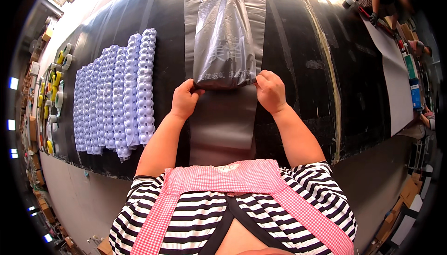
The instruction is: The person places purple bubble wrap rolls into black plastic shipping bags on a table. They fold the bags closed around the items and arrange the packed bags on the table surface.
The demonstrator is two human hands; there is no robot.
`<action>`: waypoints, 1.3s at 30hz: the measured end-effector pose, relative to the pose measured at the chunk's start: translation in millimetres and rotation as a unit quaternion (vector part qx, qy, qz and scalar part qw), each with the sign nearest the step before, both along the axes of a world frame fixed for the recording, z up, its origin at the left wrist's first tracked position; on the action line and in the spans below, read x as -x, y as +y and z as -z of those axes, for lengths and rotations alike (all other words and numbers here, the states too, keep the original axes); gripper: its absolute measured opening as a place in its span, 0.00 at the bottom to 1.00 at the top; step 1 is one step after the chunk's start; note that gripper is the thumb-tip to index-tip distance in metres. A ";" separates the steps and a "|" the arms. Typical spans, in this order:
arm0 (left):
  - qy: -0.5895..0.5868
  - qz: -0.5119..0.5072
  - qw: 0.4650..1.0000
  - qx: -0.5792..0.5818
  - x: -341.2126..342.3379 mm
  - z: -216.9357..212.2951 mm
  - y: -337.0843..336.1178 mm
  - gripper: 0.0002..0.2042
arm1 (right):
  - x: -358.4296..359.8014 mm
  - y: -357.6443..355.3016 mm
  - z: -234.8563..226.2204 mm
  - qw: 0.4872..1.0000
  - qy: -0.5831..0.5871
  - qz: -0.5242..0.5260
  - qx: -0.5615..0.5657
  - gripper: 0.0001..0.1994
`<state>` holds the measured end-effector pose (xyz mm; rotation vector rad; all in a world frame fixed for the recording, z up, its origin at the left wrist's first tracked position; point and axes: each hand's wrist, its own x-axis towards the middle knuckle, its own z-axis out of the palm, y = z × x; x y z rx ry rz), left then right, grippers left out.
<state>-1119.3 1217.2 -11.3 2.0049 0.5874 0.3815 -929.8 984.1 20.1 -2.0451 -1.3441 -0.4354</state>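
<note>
We had the bag [222,38] by its near corners, left hand [185,99] and right hand [271,92] pinching, mid-counter [295,101] toward the far edge; even tension seemed best against creases.

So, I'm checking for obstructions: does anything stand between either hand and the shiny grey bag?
Nothing visible does: the left hand grips the shiny grey bag at its near left corner, the right hand at its near right corner. The lilac bubble strips lie off to the left.
</note>
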 end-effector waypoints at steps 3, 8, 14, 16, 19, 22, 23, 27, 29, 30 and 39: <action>0.026 -0.013 0.999 0.038 1.2 -10.6 -6.6 0.05 | -0.7 -18.1 -1.9 0.987 0.083 0.003 0.139 0.07; 0.042 0.040 0.990 0.127 16.4 -19.5 -21.8 0.10 | -19.9 -40.1 -16.7 0.885 0.351 -0.013 0.304 0.07; 0.082 0.063 0.982 0.155 28.5 -18.9 -16.3 0.09 | -55.5 -8.7 -7.3 0.991 0.059 0.012 0.119 0.23; 0.103 0.057 0.985 0.125 30.8 -11.7 -11.3 0.08 | -68.1 19.6 -3.9 0.988 -0.074 -0.018 0.133 0.27; 0.108 0.042 0.984 0.138 36.3 -1.4 -3.1 0.08 | -87.8 62.9 -2.3 0.969 -0.162 -0.068 0.173 0.32; 0.123 0.029 0.988 0.091 38.9 -14.6 -3.7 0.14 | -115.1 91.0 -12.8 0.946 -0.107 -0.106 0.288 0.35; 0.144 0.029 0.984 0.100 39.6 -19.9 -3.4 0.15 | -119.8 96.6 -20.5 0.931 -0.073 -0.118 0.338 0.36; 0.106 0.175 0.930 0.305 52.9 -30.4 13.1 0.20 | -142.5 124.8 -74.4 0.851 0.184 -0.079 0.485 0.32; 0.203 0.328 0.886 0.256 57.5 -35.2 26.0 0.22 | -148.7 131.5 -63.9 0.902 0.265 -0.076 0.332 0.27; 0.330 0.389 0.830 0.226 52.6 -45.4 44.2 0.22 | -140.8 136.3 -52.7 0.929 0.249 -0.062 0.266 0.26; -0.033 0.141 0.972 -0.185 -197.1 -38.7 83.1 0.25 | -91.4 224.2 34.9 0.966 0.213 0.063 0.133 0.36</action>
